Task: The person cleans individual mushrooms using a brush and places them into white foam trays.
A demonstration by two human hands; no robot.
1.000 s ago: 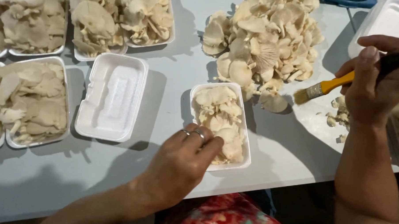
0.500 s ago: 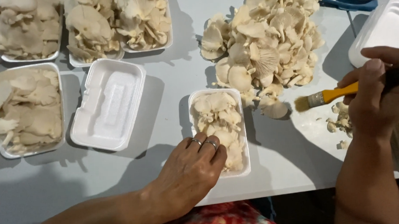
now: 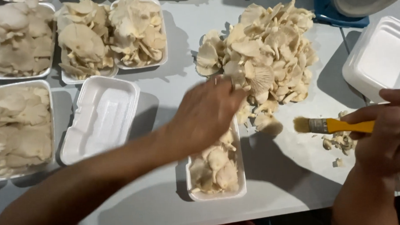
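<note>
Here, the left hand, fingers together and slightly curled, reached over the part-filled foam tray to the near edge of the oyster mushroom pile; whether it gripped a mushroom could not be told. The right hand, right of the pile, was clamped on a yellow-handled brush. A hasty pull risked tearing brittle caps or toppling loose mushrooms off the pile, and the forearm could knock the tray.

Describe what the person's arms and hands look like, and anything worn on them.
Both forearms are bare, with no sleeves, gloves or watch in view. The left hand is blurred in this frame, so no ring can be made out on its fingers. The right hand shows no ring or band either. Nails on the right hand look short and unpainted.
</note>
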